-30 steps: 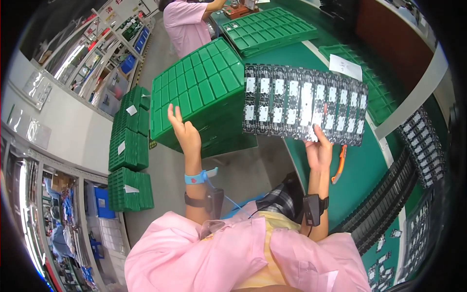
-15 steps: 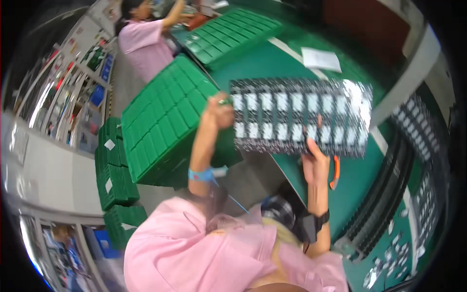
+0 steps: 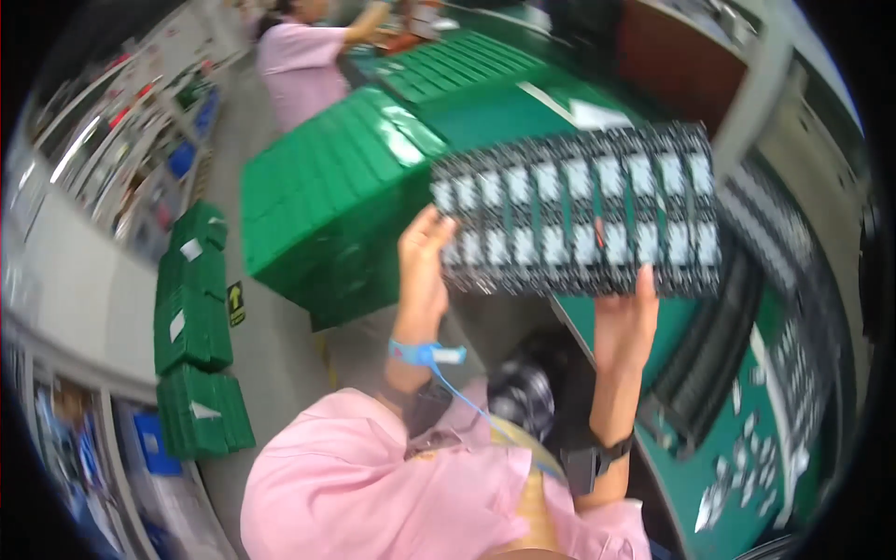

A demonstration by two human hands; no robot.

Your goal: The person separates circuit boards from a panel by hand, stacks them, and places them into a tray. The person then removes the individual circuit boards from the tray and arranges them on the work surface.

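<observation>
A black tray (image 3: 523, 279) with two long rows of pale rectangular parts is held up in front of me, tilted toward my view. Green shows through the gaps between its parts. My left hand (image 3: 425, 266) grips the tray's left end, thumb on the upper face. At the lower edge toward the right end, my right hand (image 3: 623, 327) holds it too, with its thumb over the rim and the other fingers mostly hidden underneath. A blue strap with a cord (image 3: 427, 355) circles my left wrist, and a dark band is on my right wrist.
A large green lidded crate (image 3: 327, 196) stands left of the green table (image 3: 672, 457). Dark curved stacks of trays (image 3: 705, 373) and loose pale pieces (image 3: 747, 467) lie at right. More green crates (image 3: 191, 317) line the floor. Another person (image 3: 303, 65) works at the far left.
The tray has tilted, its right end higher, and stays in both hands. My left hand has shifted lower along the tray's left end. The view has turned slightly.
</observation>
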